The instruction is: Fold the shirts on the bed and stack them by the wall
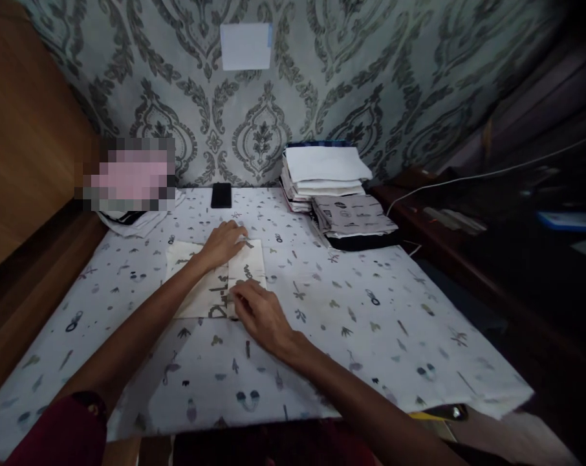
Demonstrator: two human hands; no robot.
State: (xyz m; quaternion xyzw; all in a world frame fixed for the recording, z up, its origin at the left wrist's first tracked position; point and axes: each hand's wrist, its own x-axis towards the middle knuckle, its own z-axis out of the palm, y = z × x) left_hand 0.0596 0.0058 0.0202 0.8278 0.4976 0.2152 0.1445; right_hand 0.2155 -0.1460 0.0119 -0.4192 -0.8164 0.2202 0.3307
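A cream cloth (198,294) with dark lettering lies on the table, its right part folded over into a flap. My left hand (224,243) rests on the far part of the cloth, with its fingers apart and slightly bent. Nearer to me, my right hand (262,317) has its fingers closed at the flap's inner edge, pinching the cloth near its front. Part of the lettering is covered by my hands and left forearm.
A patterned white cover (322,343) spreads over the table. Stacked folded cloths (326,165) and a grey printed folded cloth (354,215) lie at the back right. A black phone-like object (221,195) lies near the wall. A blurred pink pile (132,175) is at back left.
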